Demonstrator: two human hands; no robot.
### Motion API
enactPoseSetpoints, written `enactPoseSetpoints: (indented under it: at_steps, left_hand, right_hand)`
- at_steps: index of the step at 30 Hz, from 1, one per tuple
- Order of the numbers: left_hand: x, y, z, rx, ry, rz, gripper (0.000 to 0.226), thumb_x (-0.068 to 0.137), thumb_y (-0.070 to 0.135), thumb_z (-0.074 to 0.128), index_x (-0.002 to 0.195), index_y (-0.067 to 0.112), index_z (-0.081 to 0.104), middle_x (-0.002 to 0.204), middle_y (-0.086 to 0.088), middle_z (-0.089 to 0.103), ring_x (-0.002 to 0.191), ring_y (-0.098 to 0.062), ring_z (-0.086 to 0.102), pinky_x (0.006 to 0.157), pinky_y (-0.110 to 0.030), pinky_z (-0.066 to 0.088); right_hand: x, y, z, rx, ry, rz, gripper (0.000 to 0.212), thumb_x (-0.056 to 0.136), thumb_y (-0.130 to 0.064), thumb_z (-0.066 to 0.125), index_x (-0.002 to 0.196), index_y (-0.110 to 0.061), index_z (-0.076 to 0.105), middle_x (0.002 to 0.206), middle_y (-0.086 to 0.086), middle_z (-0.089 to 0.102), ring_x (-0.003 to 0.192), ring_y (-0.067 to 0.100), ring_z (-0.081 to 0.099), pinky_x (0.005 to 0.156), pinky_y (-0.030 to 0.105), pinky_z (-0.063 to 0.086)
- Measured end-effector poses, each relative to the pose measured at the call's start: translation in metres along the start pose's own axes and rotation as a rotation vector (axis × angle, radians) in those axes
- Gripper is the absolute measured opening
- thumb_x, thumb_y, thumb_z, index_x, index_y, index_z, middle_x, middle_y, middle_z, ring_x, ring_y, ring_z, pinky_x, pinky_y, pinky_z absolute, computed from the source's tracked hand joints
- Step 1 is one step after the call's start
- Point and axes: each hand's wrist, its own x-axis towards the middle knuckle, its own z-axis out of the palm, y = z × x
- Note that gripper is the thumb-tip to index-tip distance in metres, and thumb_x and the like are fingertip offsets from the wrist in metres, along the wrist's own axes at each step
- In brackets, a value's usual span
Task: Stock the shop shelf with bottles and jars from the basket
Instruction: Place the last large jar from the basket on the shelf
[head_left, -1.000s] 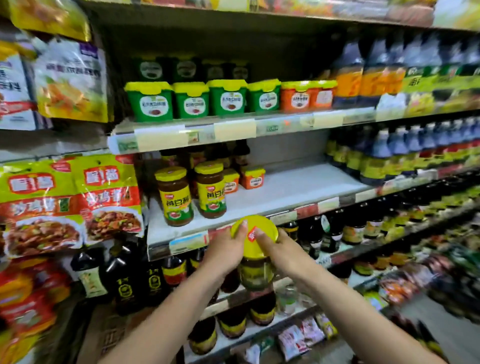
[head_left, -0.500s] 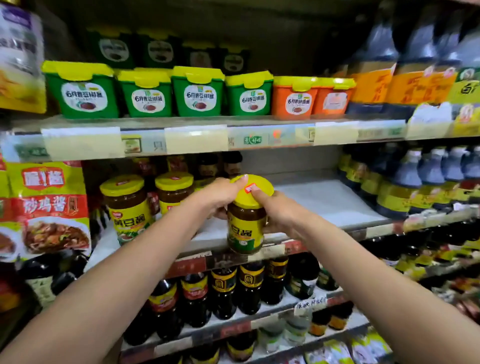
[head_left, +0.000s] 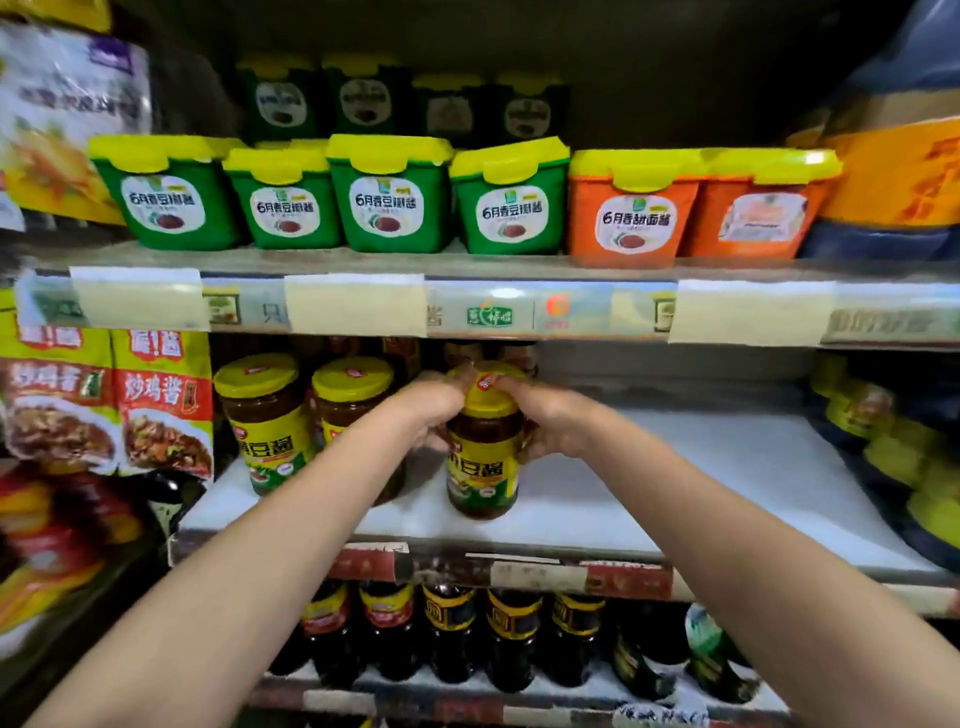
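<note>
Shop shelving, packed: green and orange tubs (head_left: 389, 197) on the upper shelf (head_left: 571, 262), dark bottles (head_left: 509, 634) on the lowest, white middle shelf (head_left: 675, 467) between. On that middle shelf, near its front edge and left of centre, jar (head_left: 483, 467), yellow-lidded, long axis upright, label facing out. Base apparently down on the shelf, though hard to tell whether bearing full weight. Left hand (head_left: 434, 410) at the lid from the left, right hand (head_left: 548, 421) from the right, fingers (head_left: 506, 387) of both curled over the lid rim and neck, holding the jar between them; neither hand nearer than the other. Toward the shelf's left end, two like jars (head_left: 265, 421) side by side, seemingly a little further back; gap to the nearer one partly hidden by the left forearm (head_left: 311, 509). Judging from this: either let go here, or nudge left and back to join that row, keeping upright and under the upper shelf's front strip.
</note>
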Motion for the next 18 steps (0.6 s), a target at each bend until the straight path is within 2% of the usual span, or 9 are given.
enactPoseSetpoints:
  at_steps: [3,5,8,11,13,14,16,18]
  left_hand:
    - [0.004,-0.002,0.001,0.007,0.017,-0.033,0.045,0.096,0.041,0.032,0.125,0.01,0.046,0.124,-0.019,0.056,0.107,-0.034,0.059,0.075,-0.038,0.052]
    - [0.005,-0.004,0.0,0.008,0.017,-0.042,0.043,0.097,0.037,0.033,0.128,0.01,0.044,0.129,-0.019,0.053,0.108,-0.033,0.057,0.074,-0.037,0.052]
    - [0.009,-0.007,-0.001,0.025,0.025,-0.016,0.042,0.097,0.034,0.032,0.13,0.011,0.042,0.132,-0.017,0.05,0.114,-0.034,0.054,0.088,-0.041,0.052]
    - [0.017,-0.013,-0.002,0.045,0.077,0.025,0.056,0.094,0.052,0.023,0.125,0.012,0.048,0.13,-0.017,0.053,0.114,-0.033,0.054,0.095,-0.045,0.049]
    - [0.02,-0.028,0.0,0.127,0.147,0.104,0.067,0.09,0.061,0.015,0.129,0.015,0.046,0.135,-0.018,0.05,0.12,-0.034,0.051,0.103,-0.043,0.042]
    - [0.019,-0.042,0.002,0.103,0.164,0.154,0.068,0.089,0.063,0.014,0.132,0.02,0.043,0.138,-0.015,0.048,0.125,-0.033,0.047,0.106,-0.043,0.038]
    - [0.018,-0.078,0.009,-0.083,0.131,0.203,0.057,0.087,0.063,0.018,0.129,0.035,0.041,0.14,-0.007,0.048,0.129,-0.03,0.044,0.109,-0.047,0.034]
    - [0.014,-0.11,0.02,-0.147,0.034,0.184,0.043,0.091,0.05,0.032,0.132,0.039,0.033,0.138,0.004,0.046,0.129,-0.025,0.043,0.11,-0.045,0.032]
  right_hand:
    - [0.012,-0.001,0.0,-0.026,-0.01,0.02,0.056,0.09,-0.049,0.041,0.134,-0.014,0.039,0.137,0.016,0.048,0.122,0.035,0.048,0.093,0.047,0.045]
    - [0.016,-0.003,0.002,-0.065,-0.02,0.015,0.053,0.091,-0.048,0.041,0.132,-0.014,0.041,0.135,0.017,0.05,0.119,0.036,0.051,0.09,0.046,0.046]
    - [0.018,-0.008,0.001,-0.08,-0.032,0.003,0.046,0.092,-0.044,0.042,0.126,-0.013,0.045,0.129,0.018,0.053,0.115,0.036,0.053,0.085,0.045,0.046]
    - [0.018,-0.01,0.002,-0.075,-0.044,-0.024,0.041,0.092,-0.046,0.04,0.118,-0.016,0.05,0.126,0.015,0.057,0.098,0.031,0.057,0.081,0.042,0.047]
    - [0.019,-0.004,0.001,-0.032,0.0,-0.069,0.052,0.09,-0.056,0.034,0.121,-0.018,0.049,0.119,0.012,0.058,0.094,0.028,0.055,0.083,0.041,0.048]
    - [0.019,0.003,-0.001,0.005,0.025,-0.09,0.059,0.088,-0.062,0.03,0.125,-0.02,0.047,0.116,0.01,0.057,0.096,0.028,0.054,0.087,0.042,0.047]
    - [0.019,0.028,-0.003,0.09,0.018,-0.155,0.065,0.086,-0.065,0.028,0.134,-0.022,0.039,0.126,0.008,0.053,0.107,0.026,0.052,0.097,0.043,0.041]
    - [0.02,0.063,-0.001,0.104,-0.058,-0.272,0.064,0.084,-0.057,0.046,0.139,-0.027,0.029,0.139,0.005,0.044,0.122,0.024,0.046,0.104,0.042,0.036]
